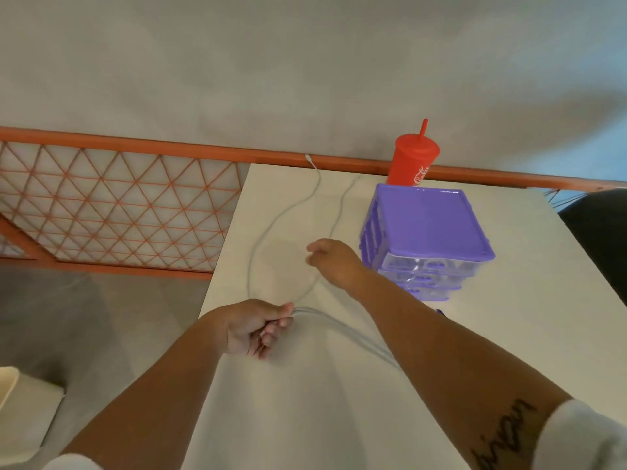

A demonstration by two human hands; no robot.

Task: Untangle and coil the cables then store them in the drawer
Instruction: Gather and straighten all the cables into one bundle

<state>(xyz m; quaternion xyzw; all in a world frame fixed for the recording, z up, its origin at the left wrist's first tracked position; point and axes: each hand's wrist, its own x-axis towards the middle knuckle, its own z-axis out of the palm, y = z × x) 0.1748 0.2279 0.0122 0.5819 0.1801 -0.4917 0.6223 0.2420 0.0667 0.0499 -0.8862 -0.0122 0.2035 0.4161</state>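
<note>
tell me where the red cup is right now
In the head view the red cup stands at the table's far edge, right of centre, directly behind the purple drawer unit.

soft, even light; faint shadows on the table (339,418); slight overall blur, wide-angle bending beyond its edges.

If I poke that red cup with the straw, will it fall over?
Probably yes. The red cup looks tall and narrow, so it may tip easily. It stands at the table's far edge, behind the purple drawer box. Whether it's full can't be seen.
</note>
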